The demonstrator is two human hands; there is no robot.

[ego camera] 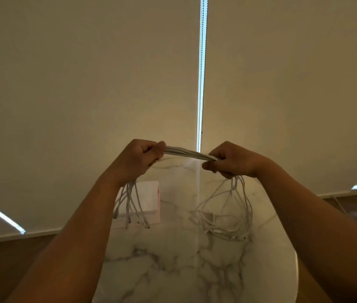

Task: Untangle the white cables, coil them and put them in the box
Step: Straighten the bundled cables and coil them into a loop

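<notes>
Both hands are up in the air over the table, each one wrapped tight around the same bundle of white cables (187, 153). The left hand (139, 157) has its fingers curled around one end of the stretch, thumb on top, and the right hand (230, 160) grips the other end the same way, so the bundle runs taut and nearly level between the two fists, dipping a touch toward the right. From under the left fist the loose ends hang straight down, connectors dangling just in front of the pale pink box (151, 202), which stands on the marble table (173, 263) behind the left forearm. Can't tell from here whether the box is open on top. Under the right fist the cables drop in long loops and the tails pile up on the marble tabletop in a loose tangle, plugs lying flat near the right edge. Behind everything are cream roller blinds (85, 73) with a bright gap and a bead chain (201, 73) running down the middle.
</notes>
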